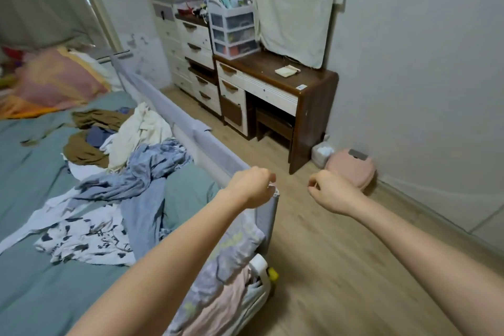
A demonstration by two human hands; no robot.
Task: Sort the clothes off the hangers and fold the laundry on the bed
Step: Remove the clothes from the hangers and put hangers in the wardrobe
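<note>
Both forearms extend forward over the foot corner of the bed (41,281): the left hand (252,187) is curled into a fist above the end of the grey bed rail (218,150), and the right hand (331,189) is curled over the wooden floor (341,267); whether either pinches anything cannot be told. The laundry pile (128,150) of blue, white and brown garments lies along the rail-side edge of the bed. A brown-topped desk (313,76) stands against the far wall.
</note>
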